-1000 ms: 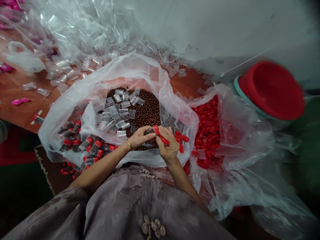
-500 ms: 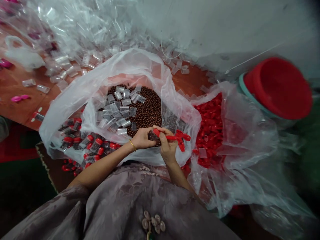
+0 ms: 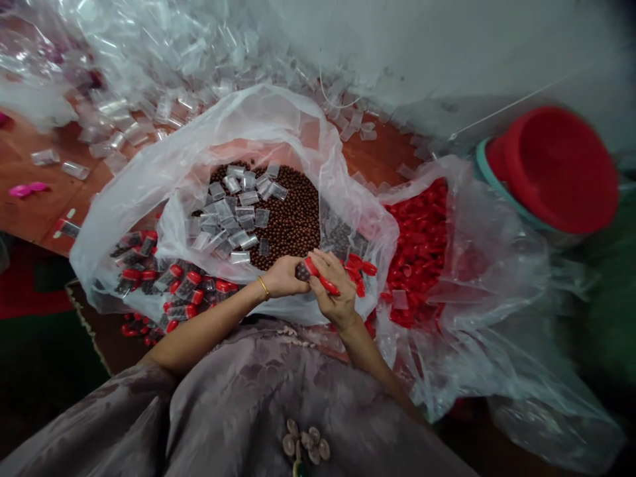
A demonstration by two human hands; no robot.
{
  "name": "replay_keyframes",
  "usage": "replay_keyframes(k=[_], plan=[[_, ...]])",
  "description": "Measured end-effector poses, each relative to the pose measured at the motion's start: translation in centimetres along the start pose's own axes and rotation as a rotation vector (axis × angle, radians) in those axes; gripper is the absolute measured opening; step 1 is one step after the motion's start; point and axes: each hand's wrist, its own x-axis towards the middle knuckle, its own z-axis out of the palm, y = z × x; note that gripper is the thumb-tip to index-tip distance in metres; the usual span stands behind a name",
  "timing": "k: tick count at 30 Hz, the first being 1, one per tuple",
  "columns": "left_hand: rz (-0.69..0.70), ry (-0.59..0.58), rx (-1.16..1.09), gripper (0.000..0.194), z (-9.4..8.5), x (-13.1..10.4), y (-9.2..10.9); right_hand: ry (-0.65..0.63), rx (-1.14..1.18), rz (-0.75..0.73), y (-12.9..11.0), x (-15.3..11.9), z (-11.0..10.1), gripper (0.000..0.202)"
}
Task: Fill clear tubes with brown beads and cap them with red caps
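The small container is right there between the two hands, low over the near edge of the brown beads. It is dark with beads inside, and a red cap sits at its end, the flap swung open toward the right palm. The left hand has the container's body pinched between thumb and fingers; the right hand is closed around the red cap — the two hands all but touching. A gold bracelet circles the left wrist.

Clear empty cases lie scattered over the left part of the beads, all inside a big white plastic bag with its mouth spread wide. Just right of the right hand are a few loose red caps, and past them a second bag holds a heap of red ones. Filled containers with red tops are piled to the left. Farther back, more clear cases spread over the orange table — and a red basin stands off to the right, by the wall.
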Motion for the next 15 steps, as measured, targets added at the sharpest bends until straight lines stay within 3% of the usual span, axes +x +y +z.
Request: replay_keyframes(k=[3, 6, 11, 15], plan=[[-0.018, 0.017, 0.087, 0.014, 0.0, 0.2, 0.1, -0.007, 0.024, 0.038, -0.3, -0.4, -0.2, 0.038], [-0.036, 0.058, 0.318, 0.014, 0.2, 0.4, 0.0, 0.022, 0.119, 0.145, -0.1, -0.3, 0.2, 0.039], [0.014, 0.021, 0.672, 0.021, 1.2, 0.2, 0.4, 0.214, 0.414, 0.561, 0.7, 1.1, 2.0, 0.045], [0.012, 0.027, 0.793, 0.027, 1.3, -0.4, 1.0, 0.125, 0.639, 0.694, 1.1, 1.4, 2.8, 0.041]])
